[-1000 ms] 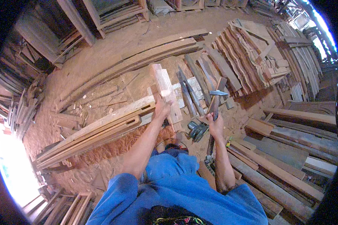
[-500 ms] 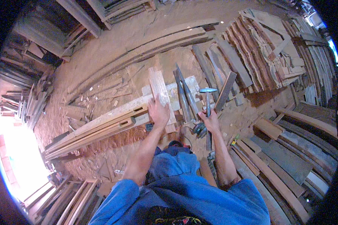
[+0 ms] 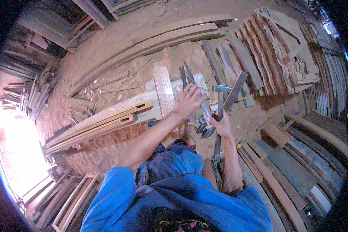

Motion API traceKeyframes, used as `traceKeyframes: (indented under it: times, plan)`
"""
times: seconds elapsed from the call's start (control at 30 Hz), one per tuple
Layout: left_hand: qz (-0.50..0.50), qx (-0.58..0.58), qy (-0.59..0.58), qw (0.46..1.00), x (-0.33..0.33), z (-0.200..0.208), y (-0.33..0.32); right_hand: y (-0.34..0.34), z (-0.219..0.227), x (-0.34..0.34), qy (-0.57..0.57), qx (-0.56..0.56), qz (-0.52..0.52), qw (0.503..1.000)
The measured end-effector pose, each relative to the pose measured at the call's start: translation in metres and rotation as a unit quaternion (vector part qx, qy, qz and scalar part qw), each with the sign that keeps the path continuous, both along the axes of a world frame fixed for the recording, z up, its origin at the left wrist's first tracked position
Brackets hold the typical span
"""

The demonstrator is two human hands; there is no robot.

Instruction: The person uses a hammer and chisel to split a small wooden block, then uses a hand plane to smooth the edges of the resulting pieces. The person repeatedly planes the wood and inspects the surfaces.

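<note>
left of the pale board [image 3: 163, 83], slotted timbers [image 3: 116, 122] lie lengthwise. just right of the board, the left hand [image 3: 188, 101] spreads its fingers over long pointed tools [image 3: 189, 72]; whether it touches them, i cannot tell. farther right of the board, the right hand [image 3: 222, 124] is curled round the handle of a hammer [image 3: 220, 88], head up. a careless reach could nick fingers on a blade; a loosened grip could drop the hammer onto the left hand.
</note>
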State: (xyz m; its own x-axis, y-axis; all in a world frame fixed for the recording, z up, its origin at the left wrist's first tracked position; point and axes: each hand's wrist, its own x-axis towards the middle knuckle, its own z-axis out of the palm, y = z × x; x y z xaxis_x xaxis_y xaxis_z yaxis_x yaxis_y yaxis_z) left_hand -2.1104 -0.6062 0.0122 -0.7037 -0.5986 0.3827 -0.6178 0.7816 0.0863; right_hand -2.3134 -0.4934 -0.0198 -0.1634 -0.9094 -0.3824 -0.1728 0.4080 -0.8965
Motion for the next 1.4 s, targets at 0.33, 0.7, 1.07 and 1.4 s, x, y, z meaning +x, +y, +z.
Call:
traceKeyframes:
  times: [0.33,0.7,1.07,1.4]
  plan:
    - [-0.039,0.007,-0.13,0.991,0.042,0.058,-0.014,-0.042,0.013,-0.008,0.05,-0.043,0.03,0.997]
    - [0.125,0.155,-0.111,0.974,0.147,0.113,0.124,-0.102,-0.068,0.065,0.415,-0.138,0.08,0.896]
    - [0.092,0.215,0.07,0.97,0.147,0.069,0.135,-0.101,-0.06,0.053,0.405,-0.072,0.188,0.892]
    - [0.112,0.235,0.21,0.942,0.184,0.058,0.126,-0.067,0.107,0.09,0.08,-0.037,0.082,0.993]
